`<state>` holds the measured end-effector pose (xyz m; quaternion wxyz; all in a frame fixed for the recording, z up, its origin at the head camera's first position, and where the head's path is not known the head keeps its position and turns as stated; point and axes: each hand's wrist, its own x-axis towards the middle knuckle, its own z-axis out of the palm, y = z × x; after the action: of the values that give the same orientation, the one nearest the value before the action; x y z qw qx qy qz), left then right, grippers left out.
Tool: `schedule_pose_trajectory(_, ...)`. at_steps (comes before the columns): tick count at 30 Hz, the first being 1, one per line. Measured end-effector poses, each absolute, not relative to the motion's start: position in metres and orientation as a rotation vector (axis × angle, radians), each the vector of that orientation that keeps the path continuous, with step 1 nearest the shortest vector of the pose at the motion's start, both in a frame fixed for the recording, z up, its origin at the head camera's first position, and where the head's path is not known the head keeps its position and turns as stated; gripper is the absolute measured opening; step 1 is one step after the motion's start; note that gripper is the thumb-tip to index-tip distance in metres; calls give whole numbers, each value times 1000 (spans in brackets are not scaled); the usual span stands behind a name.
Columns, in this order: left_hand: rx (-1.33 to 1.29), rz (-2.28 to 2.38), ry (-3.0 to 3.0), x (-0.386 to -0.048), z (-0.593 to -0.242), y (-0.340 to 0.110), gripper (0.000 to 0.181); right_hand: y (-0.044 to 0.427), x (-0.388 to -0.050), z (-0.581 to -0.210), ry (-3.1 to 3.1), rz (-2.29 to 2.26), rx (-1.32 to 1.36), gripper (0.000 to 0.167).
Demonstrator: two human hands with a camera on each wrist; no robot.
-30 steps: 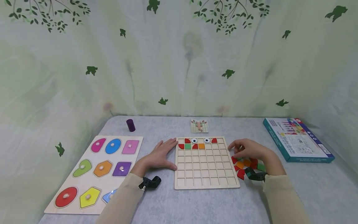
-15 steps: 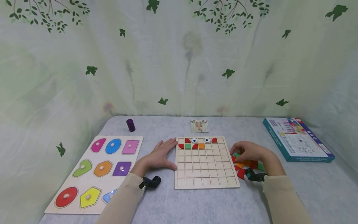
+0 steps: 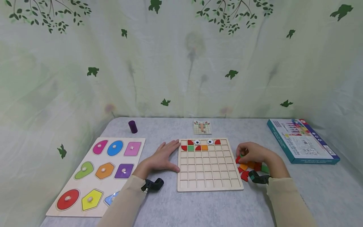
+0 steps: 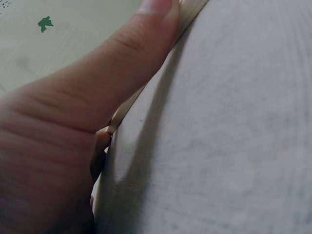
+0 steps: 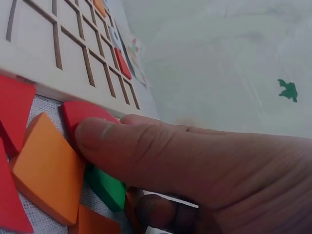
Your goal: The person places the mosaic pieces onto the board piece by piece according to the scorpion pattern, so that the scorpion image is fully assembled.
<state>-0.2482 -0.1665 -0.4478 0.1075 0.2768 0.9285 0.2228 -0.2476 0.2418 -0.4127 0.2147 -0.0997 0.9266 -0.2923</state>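
Note:
A wooden grid board (image 3: pixel 210 176) lies in the middle of the table. Red, green, orange and eye-printed tiles fill part of its two far rows. My left hand (image 3: pixel 162 157) rests with straight fingers along the board's left edge; in the left wrist view the thumb (image 4: pixel 131 53) touches that edge. At the board's right side, my right hand (image 3: pixel 256 154) reaches into a pile of loose tiles, fingers curled. Its thumb (image 5: pixel 122 146) lies on a red tile (image 5: pixel 87 111), pinching it against fingers mostly hidden behind. Green (image 5: pixel 105 187) and orange tiles (image 5: pixel 48 170) lie close by.
A shape-knob puzzle board (image 3: pixel 99 181) lies to the left, partly under the left sleeve. Behind the grid are a small pattern card (image 3: pixel 202 127) and, farther left, a dark purple cylinder (image 3: pixel 132 126). A teal-edged box (image 3: pixel 303 142) lies at the back right.
My right hand has shifted slightly right and drawn back over the pile, its fingers closing at the red tile. The left hand and the grid board stay in place.

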Motion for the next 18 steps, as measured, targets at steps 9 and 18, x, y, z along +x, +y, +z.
schedule_pose_trajectory(9, 797, 630, 2732, -249, -448, -166, 115, 246, -250, -415, 2558, -875, -267, 22)
schedule_pose_trajectory(18, 805, 651, 2731, -247, -446, -166, 114, 249, -252, -415, 2571, -964, -369, 17)
